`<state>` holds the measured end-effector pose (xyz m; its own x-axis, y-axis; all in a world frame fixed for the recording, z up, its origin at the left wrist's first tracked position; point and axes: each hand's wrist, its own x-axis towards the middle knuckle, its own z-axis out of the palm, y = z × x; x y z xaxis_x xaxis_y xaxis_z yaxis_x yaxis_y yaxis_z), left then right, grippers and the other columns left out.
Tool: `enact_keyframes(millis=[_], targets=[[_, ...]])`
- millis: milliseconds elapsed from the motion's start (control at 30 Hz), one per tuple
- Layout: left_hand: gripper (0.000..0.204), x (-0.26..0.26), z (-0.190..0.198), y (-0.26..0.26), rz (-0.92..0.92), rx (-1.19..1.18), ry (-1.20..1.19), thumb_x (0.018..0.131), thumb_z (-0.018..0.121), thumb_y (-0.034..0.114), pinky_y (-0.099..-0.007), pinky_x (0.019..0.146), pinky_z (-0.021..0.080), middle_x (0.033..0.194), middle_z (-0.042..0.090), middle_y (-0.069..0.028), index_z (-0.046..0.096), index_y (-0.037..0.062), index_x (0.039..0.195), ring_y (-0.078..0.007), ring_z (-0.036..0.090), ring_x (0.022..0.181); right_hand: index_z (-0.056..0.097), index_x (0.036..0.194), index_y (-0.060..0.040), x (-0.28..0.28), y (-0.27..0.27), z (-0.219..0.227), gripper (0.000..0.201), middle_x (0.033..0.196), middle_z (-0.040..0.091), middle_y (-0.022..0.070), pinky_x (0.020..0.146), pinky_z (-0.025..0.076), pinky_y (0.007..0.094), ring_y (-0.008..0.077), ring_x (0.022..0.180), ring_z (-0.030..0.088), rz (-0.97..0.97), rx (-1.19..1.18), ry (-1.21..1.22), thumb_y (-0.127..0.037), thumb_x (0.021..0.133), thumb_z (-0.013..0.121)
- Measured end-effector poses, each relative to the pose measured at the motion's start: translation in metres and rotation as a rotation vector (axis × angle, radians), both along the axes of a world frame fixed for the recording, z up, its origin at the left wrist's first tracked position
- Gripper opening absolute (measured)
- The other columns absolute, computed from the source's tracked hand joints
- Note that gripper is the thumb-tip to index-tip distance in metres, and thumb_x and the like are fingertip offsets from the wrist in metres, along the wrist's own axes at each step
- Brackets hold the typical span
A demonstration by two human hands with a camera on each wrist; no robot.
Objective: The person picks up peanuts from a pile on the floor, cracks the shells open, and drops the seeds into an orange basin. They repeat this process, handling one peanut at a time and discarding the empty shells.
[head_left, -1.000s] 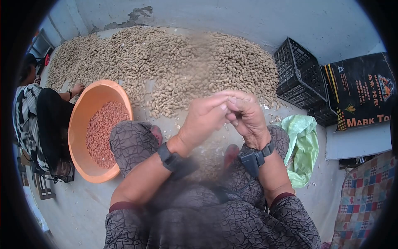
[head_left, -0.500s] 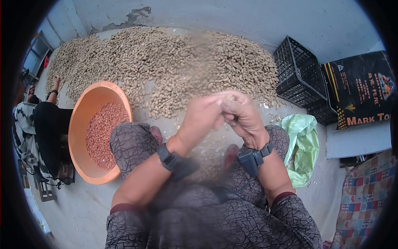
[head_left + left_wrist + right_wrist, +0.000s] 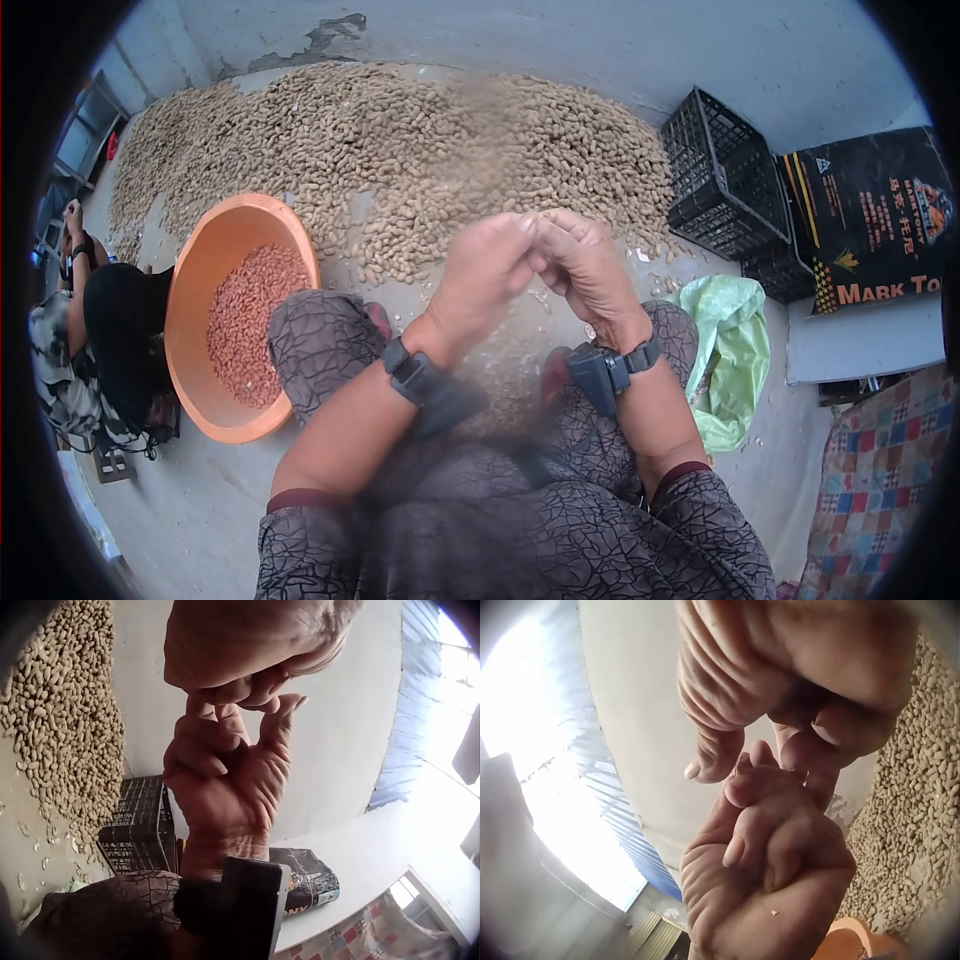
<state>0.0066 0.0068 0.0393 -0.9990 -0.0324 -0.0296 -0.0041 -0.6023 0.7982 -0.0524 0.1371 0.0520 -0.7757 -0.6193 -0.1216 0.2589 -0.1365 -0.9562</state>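
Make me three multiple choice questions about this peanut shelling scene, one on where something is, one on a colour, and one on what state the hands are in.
1. Where does the green plastic bag lie?
A. Inside the basin
B. On the floor by the person's right knee
C. On top of the black crate

2. What colour is the basin holding the shelled peanuts?
A. Orange
B. Blue
C. White

3. How are the left hand and right hand placed?
A. Resting flat on the knees
B. Far apart, one in the basin
C. Raised together, fingertips meeting

Answers:
1 B, the head view shows the bag on the floor beside the right knee, below the black crate.
2 A, its rim and wall are orange.
3 C, both wrist views show curled fingers touching; whatever they pinch is hidden.
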Motion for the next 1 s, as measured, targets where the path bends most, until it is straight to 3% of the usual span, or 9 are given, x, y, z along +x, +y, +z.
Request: enact_keyframes(millis=[133, 233, 367, 467, 533, 667, 733, 967, 1000], targets=[[0.025, 0.001, 0.005, 0.002, 0.152, -0.149, -0.026, 0.093, 0.047, 0.017, -0.0195, 0.054, 0.039, 0.07, 0.054, 0.0018, 0.062, -0.0026, 0.096, -0.0049, 0.048, 0.063, 0.06, 0.082, -0.0064, -0.005, 0.005, 0.002, 0.02, 0.067, 0.057, -0.0004, 0.043, 0.03, 0.0148, 0.0022, 0.051, 0.041, -0.084, 0.128, 0.127, -0.025, 0.086, 0.064], [0.028, 0.002, 0.003, 0.008, 0.226, -0.338, 0.074, 0.095, 0.047, 0.019, -0.0152, 0.047, 0.029, 0.067, 0.05, 0.0036, 0.059, -0.001, 0.11, -0.0009, 0.037, 0.053, 0.061, 0.083, -0.005, -0.006, 0.004, -0.004, 0.019, 0.065, 0.057, -0.0002, 0.043, 0.03, 0.0155, 0.0026, 0.05, 0.041, -0.027, -0.014, 0.044, -0.024, 0.085, 0.064], [0.029, 0.001, -0.005, 0.014, 0.245, -0.303, 0.082, 0.095, 0.047, 0.018, -0.0153, 0.048, 0.03, 0.066, 0.048, 0.0054, 0.058, -0.0001, 0.114, -0.0005, 0.037, 0.055, 0.062, 0.083, -0.0035, -0.001, 0.0, -0.003, 0.019, 0.064, 0.056, -0.0001, 0.042, 0.029, 0.0156, 0.0028, 0.049, 0.042, -0.026, -0.066, -0.02, -0.022, 0.085, 0.064], [0.026, 0.002, -0.004, 0.015, 0.218, -0.307, 0.119, 0.095, 0.046, 0.016, -0.0155, 0.049, 0.031, 0.066, 0.048, 0.0061, 0.061, 0.0009, 0.11, -0.0004, 0.037, 0.055, 0.062, 0.076, -0.0012, 0.001, -0.001, -0.006, 0.019, 0.064, 0.06, 0.0023, 0.044, 0.03, 0.0176, 0.0033, 0.051, 0.044, -0.063, -0.119, -0.011, -0.019, 0.084, 0.063], [0.025, 0.003, -0.004, 0.017, 0.294, -0.378, 0.088, 0.091, 0.043, 0.011, -0.0223, 0.062, 0.044, 0.075, 0.059, -0.002, 0.061, -0.005, 0.099, -0.0074, 0.053, 0.068, 0.062, 0.076, -0.0004, 0.005, -0.003, -0.006, 0.018, 0.064, 0.059, 0.0024, 0.045, 0.031, 0.0181, 0.0041, 0.052, 0.045, -0.146, -0.076, -0.006, -0.017, 0.083, 0.062], [0.025, 0.002, -0.006, 0.017, 0.33, -0.369, -0.003, 0.09, 0.044, 0.012, -0.024, 0.062, 0.045, 0.075, 0.061, -0.0042, 0.061, -0.0055, 0.095, -0.0091, 0.055, 0.069, 0.062, 0.076, -0.0029, 0.011, -0.008, -0.016, 0.016, 0.062, 0.055, -0.0001, 0.042, 0.029, 0.0155, 0.0026, 0.048, 0.042, -0.204, -0.044, 0.073, -0.016, 0.084, 0.063], [0.025, 0.0, -0.009, 0.018, 0.345, -0.338, 0.019, 0.092, 0.043, 0.013, -0.017, 0.046, 0.032, 0.068, 0.054, 0.0025, 0.062, -0.0016, 0.099, -0.0005, 0.04, 0.053, 0.062, 0.075, -0.0028, 0.016, -0.01, -0.009, 0.014, 0.062, 0.055, -0.0003, 0.043, 0.03, 0.0156, 0.0023, 0.049, 0.042, -0.253, 0.001, 0.088, -0.015, 0.083, 0.064], [0.019, -0.009, -0.026, 0.009, 0.348, -0.219, -0.049, 0.092, 0.045, 0.015, -0.0174, 0.043, 0.032, 0.066, 0.051, 0.0011, 0.056, 0.0034, 0.082, -0.0034, 0.043, 0.051, 0.062, 0.075, 0.0023, 0.019, -0.017, -0.019, 0.013, 0.061, 0.058, 0.0031, 0.045, 0.037, 0.0211, 0.0056, 0.051, 0.049, -0.345, -0.018, 0.303, -0.009, 0.082, 0.06], [0.018, -0.012, -0.028, 0.004, 0.359, -0.403, 0.067, 0.092, 0.046, 0.017, -0.0177, 0.042, 0.032, 0.067, 0.051, 0.0005, 0.053, 0.0047, 0.081, -0.0043, 0.044, 0.051, 0.062, 0.077, -0.0001, 0.022, -0.016, -0.014, 0.012, 0.064, 0.058, 0.0014, 0.045, 0.034, 0.0185, 0.0035, 0.052, 0.046, -0.314, -0.057, 0.253, -0.009, 0.083, 0.06]])
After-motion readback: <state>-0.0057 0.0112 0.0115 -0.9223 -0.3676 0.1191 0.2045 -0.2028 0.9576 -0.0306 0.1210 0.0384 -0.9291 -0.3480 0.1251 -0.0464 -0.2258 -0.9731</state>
